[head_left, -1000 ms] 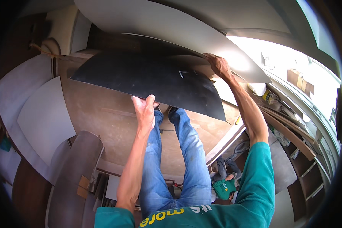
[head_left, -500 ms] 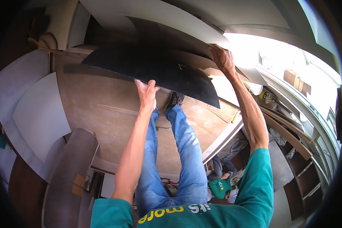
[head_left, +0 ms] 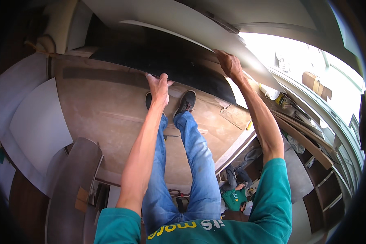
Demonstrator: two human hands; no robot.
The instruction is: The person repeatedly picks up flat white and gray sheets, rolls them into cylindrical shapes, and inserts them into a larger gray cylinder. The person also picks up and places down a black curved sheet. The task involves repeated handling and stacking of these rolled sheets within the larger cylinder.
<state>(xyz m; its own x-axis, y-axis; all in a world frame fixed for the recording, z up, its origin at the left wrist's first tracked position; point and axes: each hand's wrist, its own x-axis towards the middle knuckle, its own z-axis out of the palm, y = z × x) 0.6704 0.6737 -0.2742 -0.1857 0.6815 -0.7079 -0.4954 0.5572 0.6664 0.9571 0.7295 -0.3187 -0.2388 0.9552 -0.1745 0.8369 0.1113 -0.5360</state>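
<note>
A large thin black sheet (head_left: 171,67) stretches across the upper middle, its far part tucked under a long pale grey panel (head_left: 183,24). My left hand (head_left: 158,85) grips the sheet's near edge from above. My right hand (head_left: 227,63) holds its right end where it meets the grey panel. Below the sheet lies a broad brown wooden board (head_left: 105,118). My two dark shoes (head_left: 185,101) stand on that board, close under the sheet's near edge.
White curved panels (head_left: 32,122) lie at the left, a grey rounded board (head_left: 69,183) at the lower left. Wooden strips and shelves (head_left: 309,146) run along the right by a bright window. A green bag (head_left: 234,199) and clutter sit on the floor below.
The black sheet has moved away from me and upward, sliding further under the grey panel. Both hands went with it, and my shoes have come out from under its near edge.
</note>
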